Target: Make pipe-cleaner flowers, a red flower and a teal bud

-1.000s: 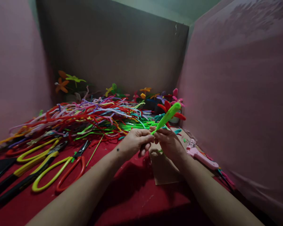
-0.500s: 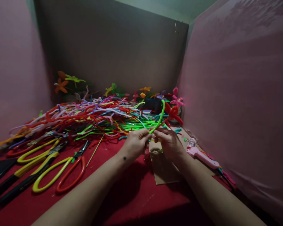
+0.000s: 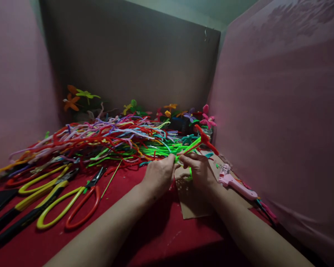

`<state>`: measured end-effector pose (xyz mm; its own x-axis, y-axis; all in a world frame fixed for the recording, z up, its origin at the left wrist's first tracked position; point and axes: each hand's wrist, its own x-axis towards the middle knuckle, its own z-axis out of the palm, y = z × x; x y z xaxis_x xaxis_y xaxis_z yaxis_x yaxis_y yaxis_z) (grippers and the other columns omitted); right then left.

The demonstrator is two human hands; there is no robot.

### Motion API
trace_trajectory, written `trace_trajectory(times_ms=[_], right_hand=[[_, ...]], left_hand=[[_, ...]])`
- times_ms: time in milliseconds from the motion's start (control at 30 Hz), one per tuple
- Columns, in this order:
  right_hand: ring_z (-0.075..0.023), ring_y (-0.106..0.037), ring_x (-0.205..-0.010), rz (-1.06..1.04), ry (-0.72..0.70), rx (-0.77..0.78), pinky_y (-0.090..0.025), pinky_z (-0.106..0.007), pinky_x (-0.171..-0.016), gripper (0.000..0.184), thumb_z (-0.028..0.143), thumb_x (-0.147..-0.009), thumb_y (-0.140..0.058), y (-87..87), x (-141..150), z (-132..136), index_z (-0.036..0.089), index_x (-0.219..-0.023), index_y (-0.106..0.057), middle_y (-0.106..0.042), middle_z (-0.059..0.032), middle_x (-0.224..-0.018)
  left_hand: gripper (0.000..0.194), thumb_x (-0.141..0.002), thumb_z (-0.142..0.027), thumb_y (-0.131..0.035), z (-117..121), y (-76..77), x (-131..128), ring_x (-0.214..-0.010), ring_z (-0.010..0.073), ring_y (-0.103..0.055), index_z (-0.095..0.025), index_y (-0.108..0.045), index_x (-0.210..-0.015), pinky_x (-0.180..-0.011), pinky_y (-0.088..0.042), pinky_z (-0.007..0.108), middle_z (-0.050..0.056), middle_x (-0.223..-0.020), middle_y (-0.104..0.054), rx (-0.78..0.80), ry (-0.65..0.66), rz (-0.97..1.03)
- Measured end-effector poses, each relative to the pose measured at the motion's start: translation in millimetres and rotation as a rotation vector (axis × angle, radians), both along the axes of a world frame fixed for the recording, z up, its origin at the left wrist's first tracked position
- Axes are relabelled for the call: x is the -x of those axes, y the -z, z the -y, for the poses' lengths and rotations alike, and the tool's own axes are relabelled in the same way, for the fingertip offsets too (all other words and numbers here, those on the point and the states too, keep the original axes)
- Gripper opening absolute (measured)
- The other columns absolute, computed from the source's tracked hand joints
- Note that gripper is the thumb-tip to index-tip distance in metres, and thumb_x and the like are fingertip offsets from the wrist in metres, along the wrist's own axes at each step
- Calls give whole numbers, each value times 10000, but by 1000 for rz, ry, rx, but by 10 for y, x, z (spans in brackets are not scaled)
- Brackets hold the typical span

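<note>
Both hands meet above the front of the pipe cleaner pile point(image 3: 122, 129). My left hand point(image 3: 159, 174) is closed in a pinch on a bright green pipe cleaner point(image 3: 195, 144). Beside it, my right hand point(image 3: 199, 171) pinches the stem of a red pipe cleaner flower point(image 3: 206, 139), whose petals point up and away to the right. The green pipe cleaner lies along the flower's stem, and a green piece also shows below the right fingers. Fingertips hide where the two cross. Under the right hand lies a piece of cardboard point(image 3: 193, 204).
Yellow-and-red-handled scissors point(image 3: 85, 204) and black-and-yellow pliers point(image 3: 36, 204) lie at left on the red cloth point(image 3: 144, 237). A pink glue gun point(image 3: 239, 186) rests at right. Several finished flowers point(image 3: 207, 120) stand along the back. Pink side panels point(image 3: 281, 111) enclose the table.
The green pipe cleaner, earlier curving upward in a free arc, now lies along the red flower's stem. The flower has tilted and turned edge-on. The left wrist has rotated slightly.
</note>
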<state>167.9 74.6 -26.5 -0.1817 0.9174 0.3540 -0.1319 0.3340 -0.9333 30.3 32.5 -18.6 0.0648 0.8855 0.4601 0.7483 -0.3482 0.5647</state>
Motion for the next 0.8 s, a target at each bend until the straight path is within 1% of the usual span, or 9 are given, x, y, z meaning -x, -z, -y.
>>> trace_trajectory(times_ms=[33,100,133,233,367,500,600,733,800], right_hand=[[-131,-447,-569,22,0,4,-346,-275,-568,72,257,-673,-685,2,1,0,199,-665,-727,-572,8,-573],[-133,-450,-575,32,-43,-6,-346,-278,-575,113,290,-699,-670,18,-4,-14,193,-665,-719,-565,2,-581],[-133,-451,-578,10,-83,-19,-347,-280,-583,139,311,-718,-653,31,-8,-26,193,-677,-715,-558,2,-583],[-132,-447,-577,-62,-212,-38,-344,-281,-584,187,347,-768,-596,77,-14,-66,201,-744,-711,-538,3,-590],[-128,-434,-563,-61,-234,-39,-327,-275,-561,166,308,-756,-614,106,-4,-82,198,-657,-691,-522,2,-579],[-117,-414,-562,-101,-242,7,-317,-268,-556,107,267,-730,-646,98,2,-82,200,-755,-725,-530,4,-594],[-110,-423,-564,-136,-282,34,-316,-263,-554,152,263,-707,-666,84,-7,-89,197,-825,-735,-548,3,-602],[-116,-445,-584,-137,-313,33,-310,-258,-535,156,269,-681,-684,63,-16,-82,198,-809,-737,-587,-9,-632],[-116,-449,-588,-134,-309,25,-298,-253,-518,121,260,-669,-690,55,-15,-72,193,-761,-733,-594,-12,-639]], left_hand=[[99,-806,-248,-501,-2,22,2,-604,169,-583,-195,-579,-777,-538,-342,234,40,-635,-606,-46,-25,-75],[136,-820,-230,-470,-17,45,13,-570,154,-572,-202,-565,-726,-525,-337,227,22,-597,-591,-44,-1,-58],[172,-827,-229,-455,-27,44,18,-525,138,-556,-200,-546,-685,-507,-340,219,5,-551,-565,-12,30,22],[219,-838,-262,-438,-49,3,10,-382,97,-496,-189,-512,-646,-412,-343,196,-38,-476,-505,154,140,389],[176,-816,-236,-472,-39,-59,-35,-310,70,-469,-152,-536,-676,-326,-327,171,-44,-481,-525,330,248,726],[189,-798,-257,-532,-31,-64,-38,-283,60,-453,-127,-547,-661,-301,-318,154,-38,-442,-530,443,422,915],[202,-796,-279,-557,-42,-43,-9,-255,40,-385,-123,-551,-668,-286,-314,149,-53,-412,-489,573,553,1073],[175,-831,-270,-529,-64,1,43,-248,9,-252,-126,-566,-739,-277,-319,141,-81,-425,-425,717,740,1209],[161,-839,-260,-518,-72,25,65,-254,8,-234,-126,-571,-768,-272,-313,140,-79,-442,-426,737,784,1219]])
